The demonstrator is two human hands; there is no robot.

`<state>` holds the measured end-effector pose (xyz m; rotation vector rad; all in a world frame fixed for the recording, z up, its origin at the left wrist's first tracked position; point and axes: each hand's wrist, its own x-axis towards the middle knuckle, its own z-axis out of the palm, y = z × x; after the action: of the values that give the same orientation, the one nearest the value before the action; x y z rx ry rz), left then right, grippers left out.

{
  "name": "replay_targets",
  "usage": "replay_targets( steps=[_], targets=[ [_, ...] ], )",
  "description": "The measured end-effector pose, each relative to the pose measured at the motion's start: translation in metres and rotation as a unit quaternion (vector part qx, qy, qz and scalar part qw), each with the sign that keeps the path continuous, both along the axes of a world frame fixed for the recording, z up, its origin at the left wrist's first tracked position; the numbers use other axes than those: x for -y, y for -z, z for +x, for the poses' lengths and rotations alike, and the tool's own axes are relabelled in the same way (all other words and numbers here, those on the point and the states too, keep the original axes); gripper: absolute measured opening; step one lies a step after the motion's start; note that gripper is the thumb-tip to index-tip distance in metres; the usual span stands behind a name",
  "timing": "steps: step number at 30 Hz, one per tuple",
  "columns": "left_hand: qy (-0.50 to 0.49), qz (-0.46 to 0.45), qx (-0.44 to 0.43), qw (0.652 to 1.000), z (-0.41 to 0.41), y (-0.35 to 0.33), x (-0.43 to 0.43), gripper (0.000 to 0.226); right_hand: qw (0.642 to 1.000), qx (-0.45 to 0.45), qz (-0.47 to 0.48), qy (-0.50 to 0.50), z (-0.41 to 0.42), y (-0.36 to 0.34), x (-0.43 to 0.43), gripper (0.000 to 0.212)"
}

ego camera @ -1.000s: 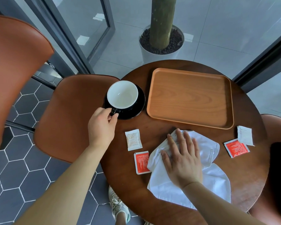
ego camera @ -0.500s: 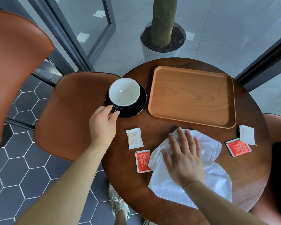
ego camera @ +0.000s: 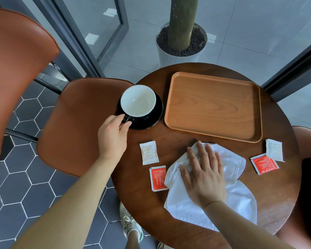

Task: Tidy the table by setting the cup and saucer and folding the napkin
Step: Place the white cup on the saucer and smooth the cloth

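Note:
A black cup with a white inside stands on a black saucer at the left edge of the round wooden table. My left hand pinches the cup's handle between thumb and fingers. A crumpled white napkin lies near the table's front. My right hand rests flat on it with straight, spread fingers.
A wooden tray sits behind the napkin. White sachets and red sachets lie on both sides of the napkin. A brown chair stands left of the table, a plant pot behind it.
My left hand has closed in on the cup's handle and now pinches it. My right hand stays flat on the napkin.

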<state>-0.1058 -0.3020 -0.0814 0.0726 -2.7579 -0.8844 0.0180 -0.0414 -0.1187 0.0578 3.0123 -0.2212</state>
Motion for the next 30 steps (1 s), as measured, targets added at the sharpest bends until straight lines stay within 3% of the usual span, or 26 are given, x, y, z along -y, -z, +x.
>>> replay_targets(
  steps=[11, 30],
  targets=[
    [-0.022, 0.023, 0.003, 0.999, 0.0029, -0.0019, -0.0016, 0.038, 1.000, -0.001, 0.004, -0.005, 0.0002, 0.0021, -0.0011, 0.064],
    [-0.024, 0.039, -0.009, 0.999, 0.0067, -0.0010, -0.0049, 0.034, 1.000, -0.006, 0.006, -0.004, 0.0003, 0.0023, -0.0007, 0.064]
  ],
)
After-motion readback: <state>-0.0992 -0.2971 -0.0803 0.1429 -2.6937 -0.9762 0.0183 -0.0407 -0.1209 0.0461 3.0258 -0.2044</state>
